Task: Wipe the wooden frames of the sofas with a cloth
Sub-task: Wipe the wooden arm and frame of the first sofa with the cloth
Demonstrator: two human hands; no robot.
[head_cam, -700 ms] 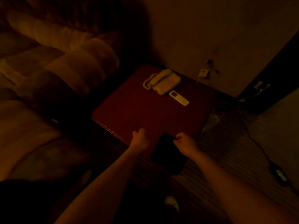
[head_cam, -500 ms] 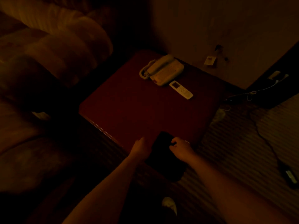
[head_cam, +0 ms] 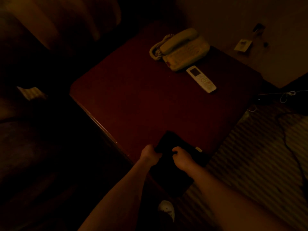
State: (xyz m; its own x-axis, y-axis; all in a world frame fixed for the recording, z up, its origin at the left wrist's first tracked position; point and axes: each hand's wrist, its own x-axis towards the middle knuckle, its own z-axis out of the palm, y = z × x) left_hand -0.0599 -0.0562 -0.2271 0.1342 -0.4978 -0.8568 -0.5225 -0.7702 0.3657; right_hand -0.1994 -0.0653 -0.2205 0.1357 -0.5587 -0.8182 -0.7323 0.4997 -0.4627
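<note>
A dark cloth (head_cam: 171, 144) lies over the near corner of a dark red side table (head_cam: 150, 97) and hangs down its front edge. My left hand (head_cam: 149, 154) grips the cloth's left edge. My right hand (head_cam: 182, 157) grips the cloth close beside it, fingers curled into the fabric. The sofa (head_cam: 41, 39) sits in deep shadow to the left; its wooden frame cannot be made out in the dim light.
A cream corded telephone (head_cam: 181, 49) and a white remote (head_cam: 200, 79) lie at the table's far side. Cables (head_cam: 286, 95) trail over the striped carpet (head_cam: 250, 155) at right. A wall (head_cam: 233, 17) stands behind the table. A white shoe tip (head_cam: 166, 209) shows below.
The view has moved closer over the table. My left hand has shifted right from the table edge onto the cloth, so both hands now hold it close together.
</note>
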